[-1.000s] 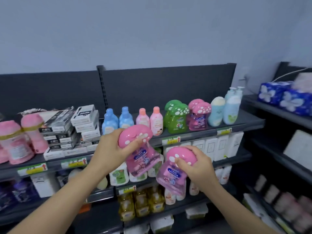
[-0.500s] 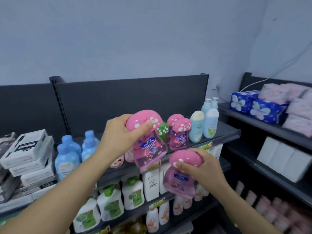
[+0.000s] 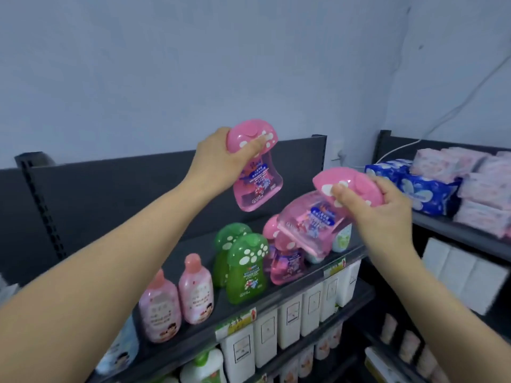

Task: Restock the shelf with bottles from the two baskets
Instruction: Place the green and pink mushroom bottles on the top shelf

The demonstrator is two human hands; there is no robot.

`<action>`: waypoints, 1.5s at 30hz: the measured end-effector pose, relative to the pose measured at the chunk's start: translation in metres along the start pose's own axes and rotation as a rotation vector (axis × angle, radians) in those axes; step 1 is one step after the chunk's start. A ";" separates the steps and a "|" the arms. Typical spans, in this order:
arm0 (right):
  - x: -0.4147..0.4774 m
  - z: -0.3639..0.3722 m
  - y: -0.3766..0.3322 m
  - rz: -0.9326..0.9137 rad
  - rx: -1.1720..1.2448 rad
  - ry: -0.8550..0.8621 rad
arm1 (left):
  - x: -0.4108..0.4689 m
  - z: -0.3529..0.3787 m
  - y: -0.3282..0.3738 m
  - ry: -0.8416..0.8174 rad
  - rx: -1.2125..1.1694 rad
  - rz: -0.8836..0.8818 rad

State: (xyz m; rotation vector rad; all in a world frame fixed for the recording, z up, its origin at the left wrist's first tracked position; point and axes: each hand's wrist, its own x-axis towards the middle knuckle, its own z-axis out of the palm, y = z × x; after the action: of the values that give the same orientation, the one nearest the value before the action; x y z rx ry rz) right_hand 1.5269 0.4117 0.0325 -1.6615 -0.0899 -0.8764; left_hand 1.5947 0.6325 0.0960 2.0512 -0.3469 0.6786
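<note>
My left hand [image 3: 218,161] grips a pink mushroom-capped bottle [image 3: 255,178] by its cap, holding it upright in the air above the top shelf [image 3: 193,324]. My right hand [image 3: 378,205] grips a second pink mushroom bottle [image 3: 312,222] by its cap, tilted with its base pointing down-left, just over the pink bottles [image 3: 284,266] standing on the shelf. Two green mushroom bottles [image 3: 243,266] stand to the left of those. No basket is in view.
Two pink baby bottles [image 3: 177,299] stand further left on the top shelf. White bottles [image 3: 287,324] fill the shelf below. A side rack at right holds blue tissue packs [image 3: 417,189] and pink packs [image 3: 481,186]. The dark back panel [image 3: 124,200] rises behind.
Both hands have risen with their pink bottles and moved toward the top shelf. The right bottle now tilts over the standing pink bottles; the view has shifted right and closer.
</note>
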 end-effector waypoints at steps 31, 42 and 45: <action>0.233 0.060 0.151 -0.016 0.161 -0.279 | 0.063 0.147 -0.115 -0.566 0.279 -0.524; 0.230 0.080 0.152 -0.018 0.145 -0.312 | 0.066 0.161 -0.131 -0.727 0.367 -0.523; 0.227 0.086 0.152 -0.034 0.121 -0.322 | 0.066 0.156 -0.129 -0.739 0.256 -0.575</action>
State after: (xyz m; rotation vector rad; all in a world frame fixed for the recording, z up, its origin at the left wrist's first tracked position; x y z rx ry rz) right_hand 1.8070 0.3521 0.0390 -1.6776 -0.3855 -0.6095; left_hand 1.7618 0.5715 -0.0203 2.4330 -0.0609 -0.4226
